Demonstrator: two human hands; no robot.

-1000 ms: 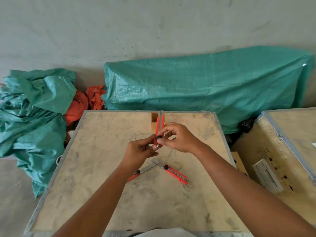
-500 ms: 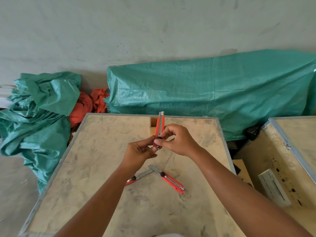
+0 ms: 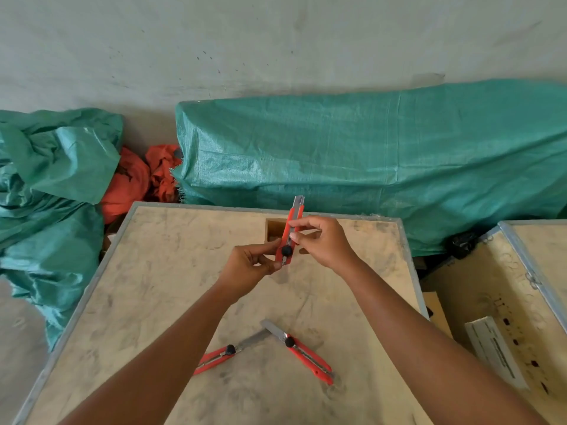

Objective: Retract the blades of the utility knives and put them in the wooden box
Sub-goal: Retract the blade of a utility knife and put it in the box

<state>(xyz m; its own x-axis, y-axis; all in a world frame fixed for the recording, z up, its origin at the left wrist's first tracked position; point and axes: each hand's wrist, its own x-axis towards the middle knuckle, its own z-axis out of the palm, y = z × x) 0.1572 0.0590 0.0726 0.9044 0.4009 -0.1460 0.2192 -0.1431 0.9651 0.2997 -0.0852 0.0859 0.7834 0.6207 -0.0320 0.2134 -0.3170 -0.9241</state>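
I hold a red utility knife (image 3: 291,228) upright between both hands above the crate top, its tip pointing away; only a short metal end shows at the top. My left hand (image 3: 251,268) pinches its lower end near the black knob. My right hand (image 3: 322,240) grips the middle of the body with fingertips. Just behind the knife sits a small wooden box (image 3: 272,230), partly hidden. Two more red utility knives lie near me with blades out: one at the left (image 3: 221,355), one at the right (image 3: 302,352), their blade tips meeting.
The work surface is a large plywood crate top (image 3: 153,302) with metal edging. A second crate (image 3: 506,302) with a white label stands at the right. Green tarps (image 3: 368,154) and orange cloth (image 3: 135,179) lie behind, against a wall.
The view has tilted, so the hands and knife sit higher over the crate. My right hand's fingers have slid up along the knife body. The two knives on the crate have not moved.
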